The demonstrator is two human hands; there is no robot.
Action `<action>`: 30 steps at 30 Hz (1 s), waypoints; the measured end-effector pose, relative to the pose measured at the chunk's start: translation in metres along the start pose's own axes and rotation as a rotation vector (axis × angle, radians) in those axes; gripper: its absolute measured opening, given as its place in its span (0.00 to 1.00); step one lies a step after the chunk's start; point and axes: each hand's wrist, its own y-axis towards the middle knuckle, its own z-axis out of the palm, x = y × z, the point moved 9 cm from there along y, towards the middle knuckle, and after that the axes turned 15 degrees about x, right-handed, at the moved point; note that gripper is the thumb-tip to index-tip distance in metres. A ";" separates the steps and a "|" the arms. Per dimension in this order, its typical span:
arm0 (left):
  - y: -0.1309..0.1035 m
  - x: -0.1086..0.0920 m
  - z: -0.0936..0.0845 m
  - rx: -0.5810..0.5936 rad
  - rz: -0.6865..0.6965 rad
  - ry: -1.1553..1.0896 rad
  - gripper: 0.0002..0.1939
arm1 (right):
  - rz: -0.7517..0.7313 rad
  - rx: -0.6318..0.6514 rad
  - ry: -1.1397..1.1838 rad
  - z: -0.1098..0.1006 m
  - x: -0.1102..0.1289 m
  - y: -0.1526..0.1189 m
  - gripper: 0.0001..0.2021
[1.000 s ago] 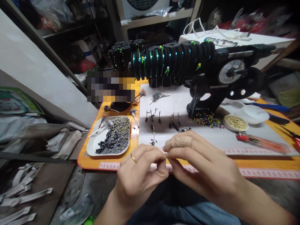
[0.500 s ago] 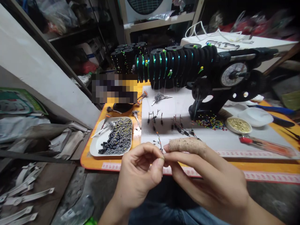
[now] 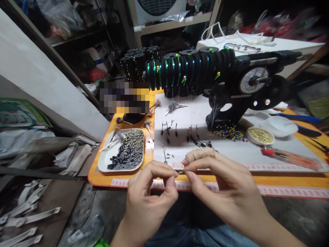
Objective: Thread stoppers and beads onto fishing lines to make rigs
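Near the table's front edge, my left hand (image 3: 151,195) pinches one end of a tiny thin piece (image 3: 181,172). The thumb and index finger of my right hand (image 3: 226,185) pinch its other end; what it is exactly is too small to tell. A tan wrap (image 3: 199,154) covers one finger of my right hand. Just beyond the hands, small beaded pieces (image 3: 165,154) lie on the white sheet (image 3: 185,120). Farther back, short rigs with black weights (image 3: 196,139) lie there, some with threads running up to the black spool machine (image 3: 190,70).
At left stands a white tray (image 3: 102,164) of small grey and black cylinders. Toward the right are colored beads (image 3: 228,133), a dish (image 3: 248,138) of gold bits, a red cutter (image 3: 290,157) and blue-handled pliers (image 3: 305,118). A tape measure strip (image 3: 290,191) runs along the front edge.
My hands have moved slightly apart, so the tiny piece between the fingertips now shows. My right hand's fingers have bent more. The view has shifted slightly.
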 end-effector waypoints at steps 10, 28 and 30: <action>0.012 -0.031 0.010 0.144 0.212 0.275 0.10 | 0.018 0.094 0.028 0.004 0.001 0.001 0.08; -0.006 -0.024 0.015 -0.042 0.247 0.285 0.15 | 0.075 0.109 0.108 0.009 -0.002 -0.003 0.06; -0.008 -0.020 0.014 -0.060 0.243 0.253 0.15 | 0.078 0.112 0.125 0.010 -0.002 -0.003 0.07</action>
